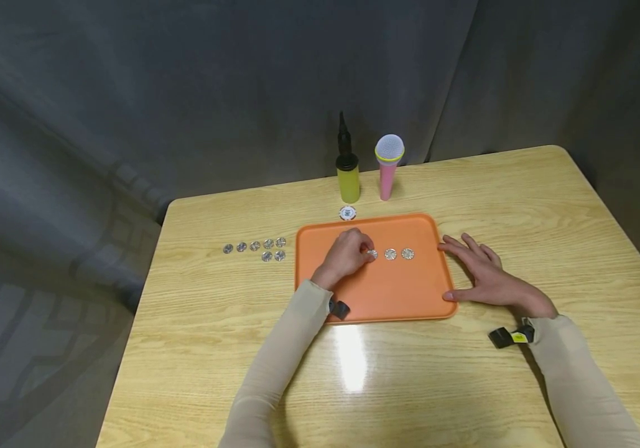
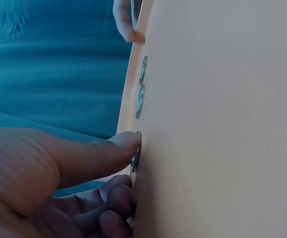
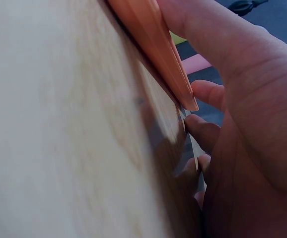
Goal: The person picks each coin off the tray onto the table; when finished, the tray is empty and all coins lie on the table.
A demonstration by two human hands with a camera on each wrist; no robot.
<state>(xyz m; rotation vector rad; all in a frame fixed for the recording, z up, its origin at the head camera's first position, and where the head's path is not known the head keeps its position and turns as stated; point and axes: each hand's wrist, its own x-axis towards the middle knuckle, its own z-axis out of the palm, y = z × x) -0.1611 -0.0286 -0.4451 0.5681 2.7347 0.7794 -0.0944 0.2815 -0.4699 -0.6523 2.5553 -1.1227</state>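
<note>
My left hand [image 1: 347,252] reaches over the orange tray [image 1: 392,292], its thumb and fingers pinching a silver coin [image 1: 372,254] at the tray's surface. The left wrist view shows the thumb against that coin [image 2: 135,161], with the other fingers curled beside it. To its right, two more silver coins, a middle coin [image 1: 390,254] and an outer coin [image 1: 407,253], lie flat in a row on the tray. My right hand [image 1: 482,274] is spread at the tray's right edge, thumb and a fingertip touching the rim [image 3: 185,94]; it grips nothing.
Left of the tray, several silver coins [image 1: 255,246] lie in two rows on the wooden table [image 1: 213,336]. Behind the tray are a white round chip [image 1: 347,213], a yellow-green pump [image 1: 348,183] with a black nozzle, and a pink toy microphone [image 1: 387,177]. A dark curtain [image 1: 269,93] hangs beyond.
</note>
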